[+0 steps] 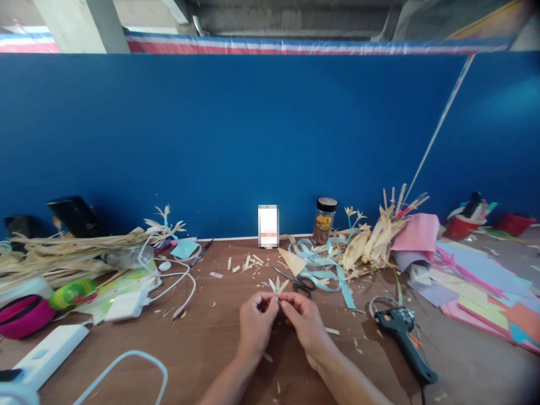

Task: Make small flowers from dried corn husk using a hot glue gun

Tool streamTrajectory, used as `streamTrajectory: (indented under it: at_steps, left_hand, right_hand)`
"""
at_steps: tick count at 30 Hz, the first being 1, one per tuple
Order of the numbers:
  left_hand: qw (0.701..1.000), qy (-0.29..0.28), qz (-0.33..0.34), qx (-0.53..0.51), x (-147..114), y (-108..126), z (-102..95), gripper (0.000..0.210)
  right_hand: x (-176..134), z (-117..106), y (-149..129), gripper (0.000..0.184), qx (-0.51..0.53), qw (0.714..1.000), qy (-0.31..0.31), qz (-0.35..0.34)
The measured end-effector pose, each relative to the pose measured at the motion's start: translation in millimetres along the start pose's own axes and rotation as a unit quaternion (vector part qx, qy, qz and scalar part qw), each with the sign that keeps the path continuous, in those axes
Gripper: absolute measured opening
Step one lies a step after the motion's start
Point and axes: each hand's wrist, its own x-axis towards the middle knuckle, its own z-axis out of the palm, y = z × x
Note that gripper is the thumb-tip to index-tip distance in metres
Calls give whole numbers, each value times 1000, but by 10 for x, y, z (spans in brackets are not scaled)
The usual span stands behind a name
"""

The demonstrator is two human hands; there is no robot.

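The person's left hand [257, 325] and right hand [305, 323] meet low at the middle of the table [206, 349], fingertips close together, both pinching the base of a small pale flower [277, 286]. Its narrow petals stand upright and fan out above the fingers; whether it touches the scissors [302, 286] just behind it cannot be told. Past the scissors, a light blue ribbon [347, 291] lies in loose loops near a jar [324, 221] with a black lid. To the right of the ribbon is a heap of dry husks [366, 246], and nearer the person a glue gun [405, 340] lies on its side, well apart from the right hand. Pale scraps [248, 262] are scattered beyond the hands. On the left side, a white cable [193, 281] curls across the table, with a white power strip [57, 350] closer to the person.
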Motion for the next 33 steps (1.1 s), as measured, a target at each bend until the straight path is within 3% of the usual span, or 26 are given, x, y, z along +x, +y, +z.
streamTrajectory:
  at_steps: [5,13,33]
  left_hand:
    - [996,-32,-33,-71,-25,-20,18,21]
    - [986,-49,-75,-139,-44,28,26,18]
    - [985,-48,-78,-144,-38,15,21,21]
  right_hand:
    - [27,-20,32,19,5,1000,25,-7]
    - [25,-23,25,21,14,1000,11,-11]
    - [17,-21,25,18,-25,998,12,-52]
